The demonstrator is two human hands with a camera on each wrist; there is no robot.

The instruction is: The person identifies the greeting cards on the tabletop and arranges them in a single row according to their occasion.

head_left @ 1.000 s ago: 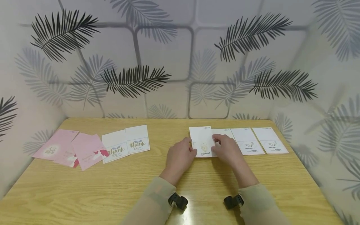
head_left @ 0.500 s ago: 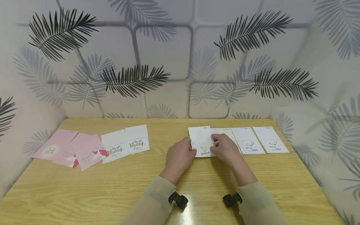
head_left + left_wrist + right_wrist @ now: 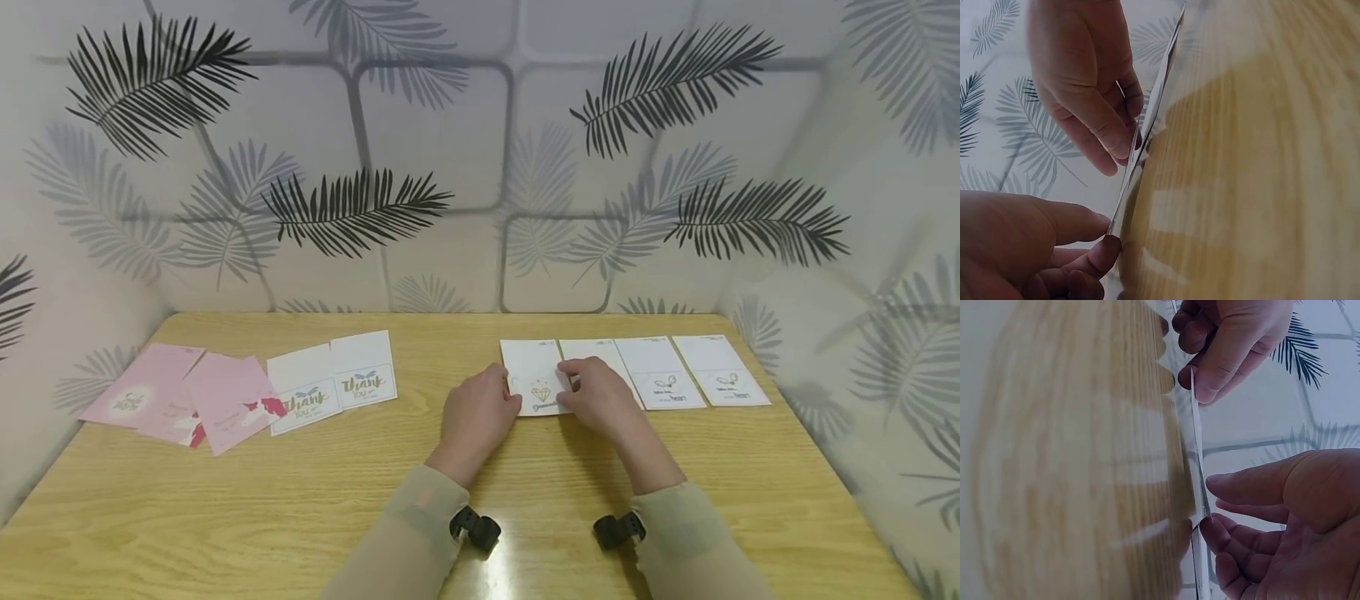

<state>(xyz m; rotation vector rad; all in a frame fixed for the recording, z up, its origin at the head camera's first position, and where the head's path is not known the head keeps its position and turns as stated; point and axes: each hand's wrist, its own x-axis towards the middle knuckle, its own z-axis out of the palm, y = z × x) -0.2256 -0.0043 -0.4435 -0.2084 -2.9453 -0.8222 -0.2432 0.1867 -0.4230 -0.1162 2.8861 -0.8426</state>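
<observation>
In the head view, a white card with a gold diamond print (image 3: 538, 379) lies between my hands, low over the table. My left hand (image 3: 480, 412) pinches its left edge between thumb and fingers; in the left wrist view that left hand (image 3: 1041, 250) has the card's edge at its fingertips. The card's right edge is pinched by my right hand (image 3: 603, 400), and the right wrist view shows this right hand (image 3: 1285, 525) with thumb above and finger below the thin edge. Just right of it lies another white card (image 3: 596, 354), partly covered by my right hand.
Two white cards with a heart print, one inner (image 3: 651, 358) and one outer (image 3: 705, 354), continue the row on the right. Overlapping pink cards (image 3: 232, 392) and "Thank You" cards (image 3: 363, 354) lie at the left of the wooden table (image 3: 300, 517). A patterned wall (image 3: 442, 250) stands behind.
The diamond card has turned slightly straighter; its top edge now lines up better with the card beside it. Both hands keep their hold and have barely shifted.
</observation>
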